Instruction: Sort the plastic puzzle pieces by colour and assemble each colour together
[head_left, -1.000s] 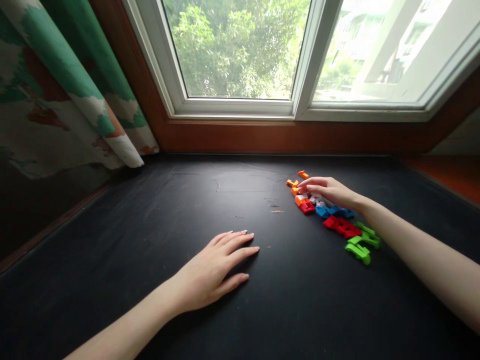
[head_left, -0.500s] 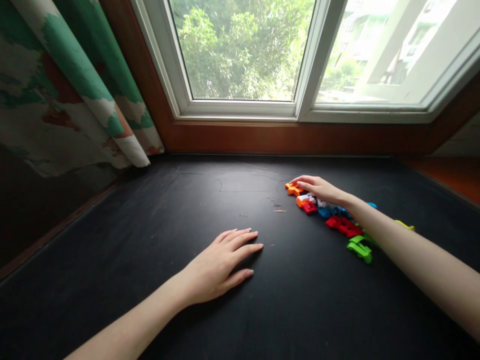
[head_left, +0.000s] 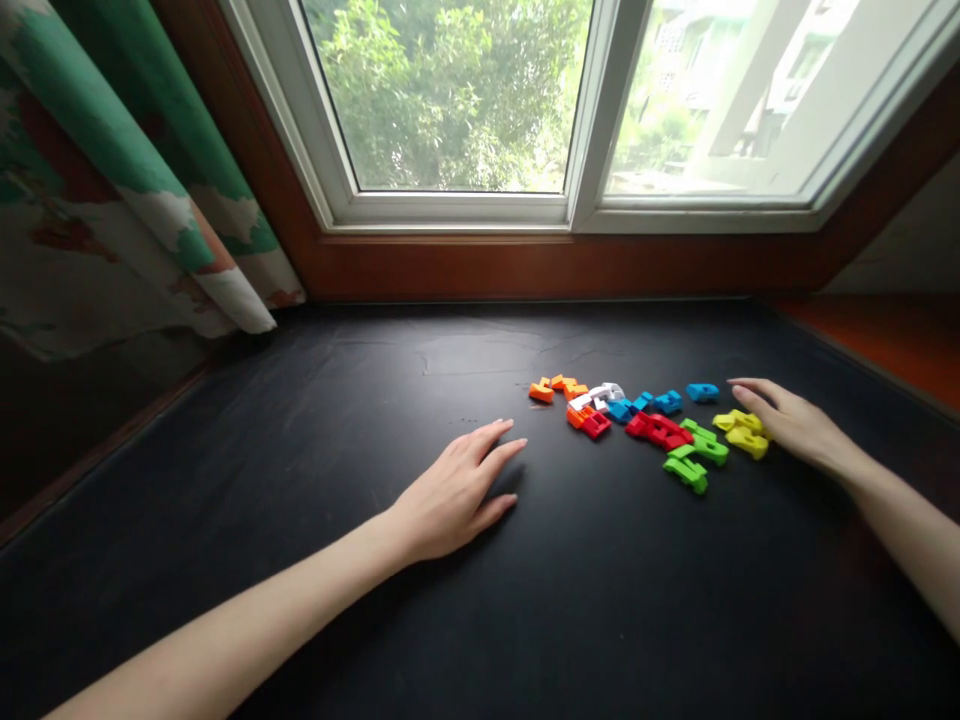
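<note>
My left hand (head_left: 457,490) hovers low over or rests on the black tabletop, fingers spread and holding nothing. To its upper right lies a loose cluster of small plastic pieces: orange pieces (head_left: 541,391), white pieces (head_left: 604,395), red pieces (head_left: 660,430), blue pieces (head_left: 667,402) and green pieces (head_left: 686,470). At the cluster's right end, my right hand (head_left: 799,425) is beside the yellow pieces (head_left: 746,440). Its fingers stretch out to the left; whether they touch the yellow pieces I cannot tell. A single blue piece (head_left: 703,393) lies just left of its fingertips.
The black table surface (head_left: 315,430) stretches up to a wooden sill (head_left: 450,270) under a white-framed window (head_left: 450,212). A patterned curtain (head_left: 210,250) hangs at the left. An orange-brown wooden surface (head_left: 885,330) borders the right side.
My right hand has moved from the orange pieces to the right, beside the yellow ones, uncovering the cluster. An orange piece now lies farther left. My left hand has shifted slightly up; the view has also moved.
</note>
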